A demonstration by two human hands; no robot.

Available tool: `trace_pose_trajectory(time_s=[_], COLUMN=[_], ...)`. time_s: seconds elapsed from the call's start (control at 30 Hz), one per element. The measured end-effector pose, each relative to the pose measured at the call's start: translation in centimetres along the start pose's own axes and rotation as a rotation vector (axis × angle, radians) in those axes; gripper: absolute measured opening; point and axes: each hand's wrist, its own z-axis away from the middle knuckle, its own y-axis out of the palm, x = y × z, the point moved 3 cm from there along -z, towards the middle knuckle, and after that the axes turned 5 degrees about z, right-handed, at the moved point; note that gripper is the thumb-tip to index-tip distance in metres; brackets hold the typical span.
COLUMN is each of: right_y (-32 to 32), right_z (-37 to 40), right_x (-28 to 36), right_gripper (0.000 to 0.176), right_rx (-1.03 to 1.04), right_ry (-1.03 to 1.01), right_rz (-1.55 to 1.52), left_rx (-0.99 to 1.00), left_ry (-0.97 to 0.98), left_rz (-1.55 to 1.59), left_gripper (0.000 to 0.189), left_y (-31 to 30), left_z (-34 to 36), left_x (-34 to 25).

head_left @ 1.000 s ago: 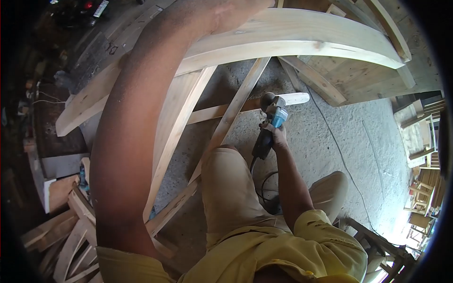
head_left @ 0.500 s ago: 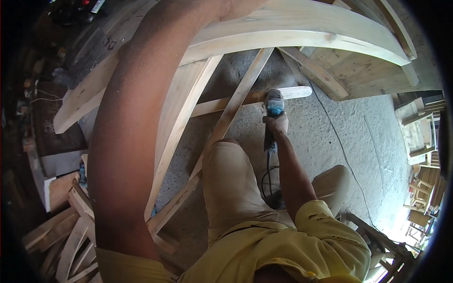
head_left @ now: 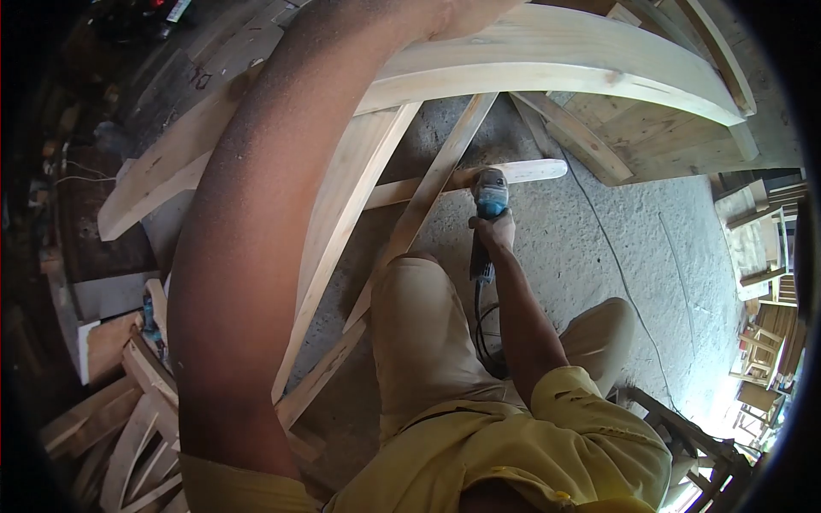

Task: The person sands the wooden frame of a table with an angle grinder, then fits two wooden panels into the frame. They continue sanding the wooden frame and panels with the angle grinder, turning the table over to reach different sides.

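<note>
My right hand (head_left: 495, 229) is wrapped round the body of a blue and black angle grinder (head_left: 491, 202). The grinder's head is at a wooden piece with a pale rounded end (head_left: 534, 170), low over the floor. At the top, my left hand (head_left: 475, 17) lies on a long curved wooden beam (head_left: 547, 60); its fingers are mostly hidden at the frame's edge. My left arm crosses the left half of the view. Slanted wooden legs (head_left: 449, 158) run down from below the beam.
A cable (head_left: 611, 248) runs over the concrete floor (head_left: 658, 256). Wood offcuts (head_left: 137, 427) are piled at the lower left. Wooden frames (head_left: 757, 350) stand at the far right. A wooden panel (head_left: 633, 128) lies at the upper right.
My right hand and the grinder have shifted slightly left and down. My left arm has moved a little to the right, and the beam's near part and slanted legs show slightly shifted.
</note>
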Motion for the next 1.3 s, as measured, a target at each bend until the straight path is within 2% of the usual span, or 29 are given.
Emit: trace_pose_trajectory(time_s=[0.03,0.13,0.23,0.33,0.4,0.43,0.5,0.6,0.73,0.83,0.93,1.0,1.03,1.1,1.2,1.3], right_y=[-0.4,0.3,1.5,2.3,2.0,1.7,1.5,1.1,2.8,2.6,1.7,1.2,1.1,1.4,2.4,3.2], right_z=[0.2,-0.3,0.3,1.2,2.0,2.0,1.9,0.8,-0.1,1.5,3.5,3.4,2.8,2.1,2.0,3.4], right_x=[0.1,0.9,2.7,2.4,1.4,0.8,0.3,0.4,1.3,0.9,0.0,-1.1,-1.2,-0.3,1.1,0.7], right_gripper=[0.067,0.067,0.068,0.069,0.069,0.070,0.070,0.068,0.067,0.067,0.068,0.068,0.068,0.068,0.069,0.073], right_rx=[-0.056,-0.038,0.002,0.017,0.010,0.011,0.015,-0.049,-0.010,0.021,0.036,-0.032,-0.035,-0.028,-0.024,0.093], right_ry=[0.013,-0.003,-0.027,-0.053,-0.055,-0.023,0.010,0.009,-0.084,-0.073,-0.060,-0.016,-0.009,-0.018,-0.055,-0.045], right_rz=[-0.050,-0.057,-0.031,0.060,0.089,0.058,0.028,-0.011,-0.015,0.089,0.111,-0.004,-0.003,0.006,0.024,0.142], left_rx=[-0.002,-0.073,-0.003,0.032,0.070,0.072,-0.016,0.005,-0.010,-0.040,-0.018,-0.064,-0.063,-0.013,0.009,0.021], left_ry=[0.005,0.088,0.144,0.088,-0.050,-0.052,0.177,0.201,0.172,0.199,0.140,-0.081,-0.080,0.237,0.171,0.116], left_rz=[0.000,-0.061,0.004,-0.024,0.003,0.003,-0.018,0.005,-0.017,0.005,-0.015,-0.039,-0.040,-0.008,-0.008,-0.021], left_gripper=[0.063,0.064,0.064,0.063,0.063,0.063,0.062,0.062,0.061,0.061,0.061,0.061,0.061,0.062,0.062,0.063], left_y=[0.2,0.2,-0.2,-0.3,-0.5,-0.3,-0.2,0.0,0.1,0.2,0.1,0.5,0.4,0.1,0.0,0.0], left_z=[-0.4,-1.0,0.1,-0.1,0.4,0.2,0.0,-0.3,-0.4,-0.4,-0.5,-0.6,-0.6,-0.4,-0.2,-0.1], left_x=[0.3,1.4,1.2,0.6,0.0,0.5,1.3,1.4,1.3,1.3,0.7,-0.4,0.4,1.4,1.2,1.1])
